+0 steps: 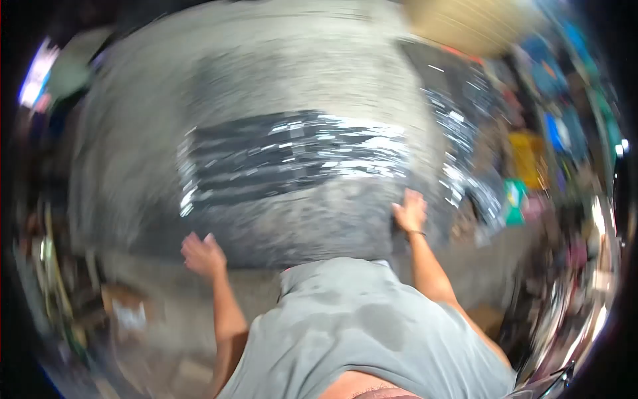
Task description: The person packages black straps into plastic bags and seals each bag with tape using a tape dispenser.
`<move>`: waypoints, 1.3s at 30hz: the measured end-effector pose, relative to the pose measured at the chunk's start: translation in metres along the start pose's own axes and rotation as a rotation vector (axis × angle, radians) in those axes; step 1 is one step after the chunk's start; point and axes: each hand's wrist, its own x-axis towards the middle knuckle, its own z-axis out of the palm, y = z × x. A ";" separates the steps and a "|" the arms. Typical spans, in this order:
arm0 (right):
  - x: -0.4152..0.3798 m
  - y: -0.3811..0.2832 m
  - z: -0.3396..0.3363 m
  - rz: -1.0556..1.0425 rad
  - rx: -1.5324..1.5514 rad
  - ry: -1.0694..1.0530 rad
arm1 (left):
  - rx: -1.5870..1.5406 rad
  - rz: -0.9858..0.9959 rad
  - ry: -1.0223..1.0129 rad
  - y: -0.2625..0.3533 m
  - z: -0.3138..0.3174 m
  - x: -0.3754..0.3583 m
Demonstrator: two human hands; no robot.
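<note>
A glossy black plastic sheet (266, 156) with bright reflections lies across the worn grey work surface (153, 86). My left hand (203, 255) is over the near left edge of that surface, below the sheet's lower left corner, thumb apart from the fingers and nothing in it. Just below the sheet's lower right corner, my right hand (411, 211) reaches forward, fingers stretched and empty. A dark band encircles the right wrist. Motion blur softens the whole view.
More crumpled shiny plastic (458, 146) lies along the right side of the surface. Beyond it are a yellow item (526, 159) and a green packet (514, 201). A tan cardboard-like piece (475, 23) sits at the far right. Clutter fills the floor at both sides.
</note>
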 end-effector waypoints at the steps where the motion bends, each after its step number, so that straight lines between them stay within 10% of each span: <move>1: -0.006 -0.001 -0.014 -0.042 0.061 0.014 | 0.103 0.015 0.088 -0.001 0.010 -0.004; 9: -0.056 0.043 -0.031 0.049 0.359 -0.128 | 0.036 -0.058 -0.080 -0.023 0.042 0.009; 16: -0.089 0.161 -0.041 0.329 0.594 0.464 | -0.063 -0.304 -0.058 0.014 0.064 0.008; 21: -0.069 0.284 -0.055 0.585 0.582 0.718 | -0.372 0.264 0.286 0.121 0.042 -0.069; 32: -0.029 0.333 -0.071 0.316 0.680 0.364 | -0.866 1.240 -0.297 0.474 -0.087 -0.256; 39: -0.049 0.349 -0.058 0.372 0.998 0.233 | -0.779 1.781 -0.238 0.643 -0.101 -0.280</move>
